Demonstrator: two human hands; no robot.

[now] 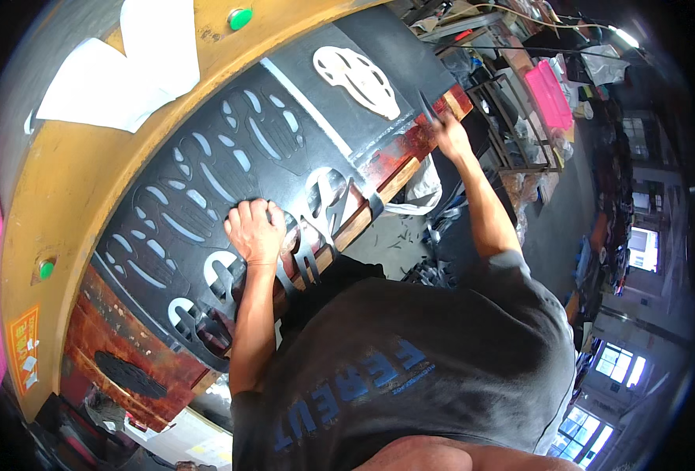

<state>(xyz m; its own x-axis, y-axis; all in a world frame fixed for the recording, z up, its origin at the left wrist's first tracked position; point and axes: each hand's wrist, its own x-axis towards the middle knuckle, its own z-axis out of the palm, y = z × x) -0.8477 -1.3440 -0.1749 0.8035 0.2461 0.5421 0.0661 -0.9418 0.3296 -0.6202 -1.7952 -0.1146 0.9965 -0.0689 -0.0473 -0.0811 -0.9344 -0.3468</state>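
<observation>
Two hands are at work, well apart, on one black sheet (300, 149) spread over a wooden cutting board on the counter. Left hand (255, 229) is curled shut, knuckles up, pressing on the sheet's near edge where cut strips hang loose. Right hand (451, 133), at 2 o'clock from the left, is stretched to the sheet's far corner and closed on a thin dark tool or strip; which one cannot be told. The sheet already carries rows of punched-out openings; one pale cutout piece (357, 78) lies on it at 12 o'clock.

Judgement: the step in hand looks like freeing or shifting the punched sheet. The next move calls for a firm hold at both ends so the webbing between openings does not tear.

Around: a yellow machine frame (72, 173) with a green button (240, 18) at 11 o'clock and white paper sheets (120, 74) at 10 o'clock. A pink basket (549, 94) sits on a rack at 2 o'clock. Offcuts litter the floor (410, 243) at 3 o'clock, under the person's feet.
</observation>
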